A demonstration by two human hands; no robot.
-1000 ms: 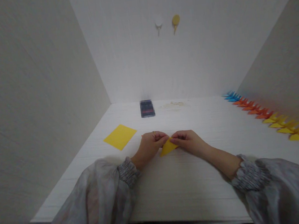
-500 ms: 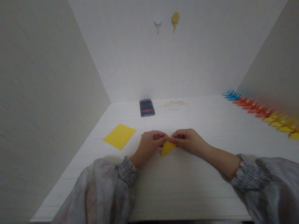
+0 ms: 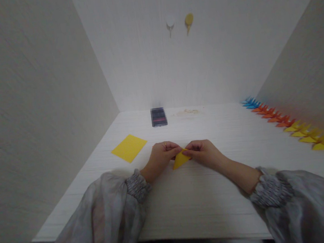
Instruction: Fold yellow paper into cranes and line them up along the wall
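Between my two hands is a small folded piece of yellow origami paper (image 3: 180, 160), its pointed end toward me. My left hand (image 3: 164, 155) pinches its upper left edge between thumb and fingers. On the other side, my right hand (image 3: 200, 150) pinches the upper right edge, with the thumb on top. The fingertips of both hands almost meet, and they cover the paper's upper part. A flat yellow sheet (image 3: 129, 148) lies on the table to the left of my left hand.
Along the right side runs a row of folded paper cranes: blue (image 3: 250, 103), orange-red (image 3: 273, 115) and yellow (image 3: 311, 136). A dark pixelated object (image 3: 158, 117) lies at the back of the white table (image 3: 202, 207). Two hooks, white (image 3: 170, 24) and yellow (image 3: 188, 20), are on the back wall.
The lower tip of the folded yellow paper has shifted slightly left. Both hands keep their pinch in nearly the same place.
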